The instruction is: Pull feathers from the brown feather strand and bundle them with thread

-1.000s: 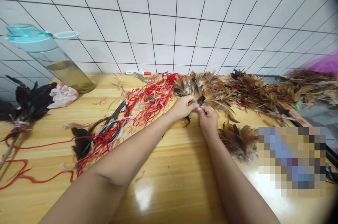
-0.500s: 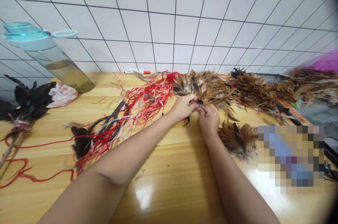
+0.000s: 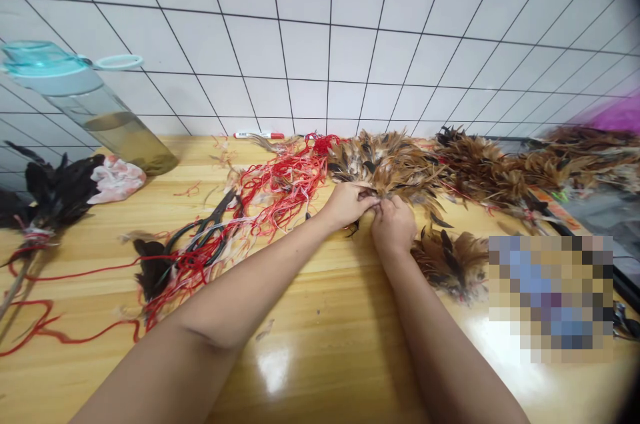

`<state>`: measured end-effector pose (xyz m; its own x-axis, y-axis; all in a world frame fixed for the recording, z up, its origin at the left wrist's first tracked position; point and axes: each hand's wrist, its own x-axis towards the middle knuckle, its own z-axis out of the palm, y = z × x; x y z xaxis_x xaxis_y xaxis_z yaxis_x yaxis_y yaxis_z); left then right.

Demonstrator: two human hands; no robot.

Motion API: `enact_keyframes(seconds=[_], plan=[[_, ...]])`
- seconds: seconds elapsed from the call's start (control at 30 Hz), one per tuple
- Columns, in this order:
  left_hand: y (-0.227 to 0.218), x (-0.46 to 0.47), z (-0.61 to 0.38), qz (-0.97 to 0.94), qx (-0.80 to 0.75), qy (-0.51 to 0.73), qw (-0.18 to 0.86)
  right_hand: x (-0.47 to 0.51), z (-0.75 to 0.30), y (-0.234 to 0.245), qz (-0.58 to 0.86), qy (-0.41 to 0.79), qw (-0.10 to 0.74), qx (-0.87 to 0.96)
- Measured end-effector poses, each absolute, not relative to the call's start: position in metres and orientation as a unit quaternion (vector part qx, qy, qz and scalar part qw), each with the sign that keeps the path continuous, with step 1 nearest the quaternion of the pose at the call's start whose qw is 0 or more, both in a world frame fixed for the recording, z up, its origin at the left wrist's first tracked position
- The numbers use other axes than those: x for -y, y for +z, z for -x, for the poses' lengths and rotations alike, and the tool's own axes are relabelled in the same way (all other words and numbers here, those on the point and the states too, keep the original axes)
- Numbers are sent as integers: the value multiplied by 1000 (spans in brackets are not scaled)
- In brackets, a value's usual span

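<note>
Now my right hand [image 3: 395, 225] has drawn in against my left hand [image 3: 345, 204], both pinching the base of the fan-shaped brown feather bundle [image 3: 387, 163] by the yellow wooden tabletop's [image 3: 320, 317] far edge, so the hold is tighter.

Both arms are bare from above the elbow down to the fingertips. The left forearm [image 3: 240, 291] is full and rounded, with a soft crease across the elbow bend. The right forearm [image 3: 440, 344] is just as smooth and plain. The left grip [image 3: 346, 204] and right grip [image 3: 394, 227] are ungloved, the knuckles showing; the nails are too small to make out.
</note>
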<state>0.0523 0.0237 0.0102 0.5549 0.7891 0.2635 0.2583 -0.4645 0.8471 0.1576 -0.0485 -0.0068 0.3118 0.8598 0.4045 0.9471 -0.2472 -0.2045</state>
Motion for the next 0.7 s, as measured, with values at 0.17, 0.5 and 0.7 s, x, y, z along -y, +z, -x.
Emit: enact_keyframes(seconds=[0.17,0.5,0.7], plan=[[5,-28,-51,-768,-354,337,414,46,-157,-12,763,-72,262,586],[4,-45,-40,-617,-334,332,631,36,-171,-20,650,89,477,585],[9,-47,-37,-624,-317,316,641,30,-175,-25,601,259,566,502]])
